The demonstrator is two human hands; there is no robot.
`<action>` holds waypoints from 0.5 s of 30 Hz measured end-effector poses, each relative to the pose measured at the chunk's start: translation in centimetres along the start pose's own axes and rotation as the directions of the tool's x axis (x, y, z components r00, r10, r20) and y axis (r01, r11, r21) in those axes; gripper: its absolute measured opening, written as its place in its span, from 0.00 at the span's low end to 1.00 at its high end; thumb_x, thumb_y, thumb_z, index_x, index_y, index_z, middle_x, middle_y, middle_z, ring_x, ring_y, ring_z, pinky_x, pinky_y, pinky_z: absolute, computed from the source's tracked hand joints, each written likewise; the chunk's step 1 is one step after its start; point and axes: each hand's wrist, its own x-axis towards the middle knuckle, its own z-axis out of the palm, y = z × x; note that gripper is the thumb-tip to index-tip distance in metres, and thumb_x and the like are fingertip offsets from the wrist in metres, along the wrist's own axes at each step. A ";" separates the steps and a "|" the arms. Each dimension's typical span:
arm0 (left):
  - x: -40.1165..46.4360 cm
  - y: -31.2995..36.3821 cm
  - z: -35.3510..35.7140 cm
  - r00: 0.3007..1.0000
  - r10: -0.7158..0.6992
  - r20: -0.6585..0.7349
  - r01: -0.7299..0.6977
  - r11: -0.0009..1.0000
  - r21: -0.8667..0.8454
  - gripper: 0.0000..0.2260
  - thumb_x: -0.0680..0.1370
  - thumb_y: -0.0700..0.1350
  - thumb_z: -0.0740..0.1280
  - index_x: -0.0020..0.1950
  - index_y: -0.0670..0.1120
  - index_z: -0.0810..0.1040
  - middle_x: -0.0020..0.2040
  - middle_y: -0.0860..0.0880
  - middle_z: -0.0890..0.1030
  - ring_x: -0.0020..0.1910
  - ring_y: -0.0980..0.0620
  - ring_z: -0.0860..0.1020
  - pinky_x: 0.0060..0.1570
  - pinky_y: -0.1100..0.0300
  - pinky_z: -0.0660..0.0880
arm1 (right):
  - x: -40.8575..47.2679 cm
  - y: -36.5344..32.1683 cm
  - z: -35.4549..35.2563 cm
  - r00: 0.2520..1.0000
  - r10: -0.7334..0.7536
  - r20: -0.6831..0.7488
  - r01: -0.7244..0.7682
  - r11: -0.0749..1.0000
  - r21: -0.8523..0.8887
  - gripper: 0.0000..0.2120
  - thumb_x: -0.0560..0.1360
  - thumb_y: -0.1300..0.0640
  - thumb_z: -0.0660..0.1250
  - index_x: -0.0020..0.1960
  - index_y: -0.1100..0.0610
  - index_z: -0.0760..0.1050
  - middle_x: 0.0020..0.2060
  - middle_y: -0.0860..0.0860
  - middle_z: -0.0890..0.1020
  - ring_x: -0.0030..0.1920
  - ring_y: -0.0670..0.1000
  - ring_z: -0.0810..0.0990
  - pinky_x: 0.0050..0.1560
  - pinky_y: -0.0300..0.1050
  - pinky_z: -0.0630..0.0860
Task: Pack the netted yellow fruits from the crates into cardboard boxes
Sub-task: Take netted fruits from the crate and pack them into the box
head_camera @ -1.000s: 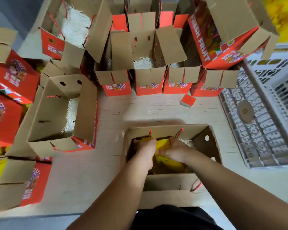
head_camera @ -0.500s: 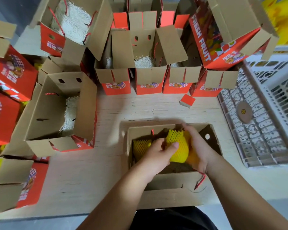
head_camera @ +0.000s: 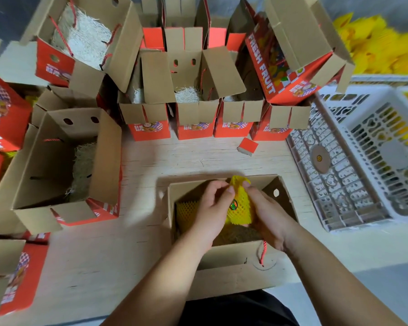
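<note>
Fruit (head_camera: 238,204) in yellow netting, gripped from both sides by left hand (head_camera: 213,209) and right hand (head_camera: 267,214) over the open box (head_camera: 231,257): best lowered upright beside the netted one (head_camera: 186,211) already inside, sticker up, onto the straw padding.

Lower centre of the frame: an open brown cardboard box (head_camera: 231,257), flaps spread, with a red cord handle. Above its opening stands 1 netted yellow fruit (head_camera: 239,205), upright, bearing a small shiny sticker. A 2nd netted fruit (head_camera: 186,211) lies inside at the box's left.
</note>
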 end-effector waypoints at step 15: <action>1.4 -1.8 -0.2 0.961 -0.274 -0.047 0.278 0.944 0.180 0.07 0.85 0.48 0.62 0.58 0.57 0.78 0.63 0.52 0.79 0.62 0.48 0.77 0.55 0.58 0.71 | 4.4 -1.3 -2.7 0.968 0.173 -0.181 -0.251 0.630 -0.735 0.12 0.79 0.50 0.68 0.59 0.54 0.76 0.60 0.57 0.80 0.60 0.58 0.79 0.64 0.53 0.77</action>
